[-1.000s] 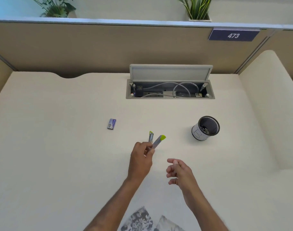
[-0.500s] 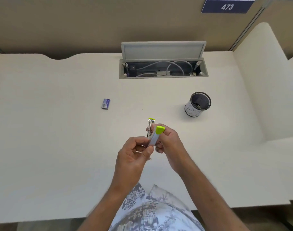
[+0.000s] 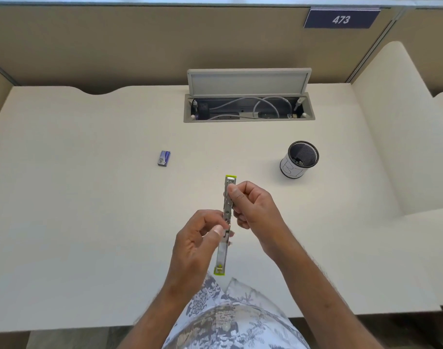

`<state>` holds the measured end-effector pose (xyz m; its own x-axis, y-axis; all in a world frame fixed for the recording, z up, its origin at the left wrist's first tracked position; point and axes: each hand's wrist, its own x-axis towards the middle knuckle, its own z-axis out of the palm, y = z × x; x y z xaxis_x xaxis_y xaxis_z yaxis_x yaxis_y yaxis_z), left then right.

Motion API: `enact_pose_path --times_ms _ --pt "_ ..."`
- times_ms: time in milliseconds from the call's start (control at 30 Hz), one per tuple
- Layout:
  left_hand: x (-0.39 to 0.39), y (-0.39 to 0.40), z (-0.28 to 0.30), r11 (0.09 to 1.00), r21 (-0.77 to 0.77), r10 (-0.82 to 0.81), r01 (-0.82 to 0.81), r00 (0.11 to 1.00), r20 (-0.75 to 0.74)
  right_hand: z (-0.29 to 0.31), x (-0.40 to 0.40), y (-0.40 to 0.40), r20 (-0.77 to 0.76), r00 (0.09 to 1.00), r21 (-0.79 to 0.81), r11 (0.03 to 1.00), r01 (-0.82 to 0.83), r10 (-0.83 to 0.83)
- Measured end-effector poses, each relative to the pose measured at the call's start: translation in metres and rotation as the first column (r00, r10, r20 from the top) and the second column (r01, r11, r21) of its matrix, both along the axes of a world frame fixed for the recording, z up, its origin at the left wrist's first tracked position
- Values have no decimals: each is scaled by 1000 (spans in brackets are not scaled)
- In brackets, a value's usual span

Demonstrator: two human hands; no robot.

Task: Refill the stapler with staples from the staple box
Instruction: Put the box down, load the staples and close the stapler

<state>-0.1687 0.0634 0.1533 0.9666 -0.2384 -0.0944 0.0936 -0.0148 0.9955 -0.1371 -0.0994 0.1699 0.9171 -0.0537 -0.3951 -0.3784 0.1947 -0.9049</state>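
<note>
Stapler (image 3: 226,224): is lying fully swung open in a straight line above the bench (image 3: 89,210), one lime-tipped end pointing away, the other toward the near bench edge.
Left hand (image 3: 194,245): grip is pinching the stapler at its middle hinge with thumb and fingertips.
Right hand (image 3: 255,210): grip is closing narrowly on the far metal arm, thumb on top.
Staple box (image 3: 163,158): is lying flat on the bench, well apart to the left and beyond the hands.
Open room: bare bench is extending wide on both sides of the hands, reaching the near edge.
Mesh cup (image 3: 299,158): is standing upright to the right, apart from the hands.
Cable tray (image 3: 248,107): is sitting recessed near the far edge, lid raised.
Surroundings: tan partition is bordering the far edge, carrying a sign (image 3: 341,19) reading 473.
</note>
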Motion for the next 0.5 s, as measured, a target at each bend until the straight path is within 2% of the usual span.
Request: enact_pose_path --times_ms 100,300,500 --pt "4 -4 7 996 69 58 -61 997 41 1 -4 1 14 999 30 999 -45 44" --pt "11 -6 12 989 144 4 -18 995 96 1 -9 3 52 992 114 986 -124 118" --pt "8 -7 13 979 204 -24 -4 990 137 1 -11 5 65 988 131 981 -145 138"
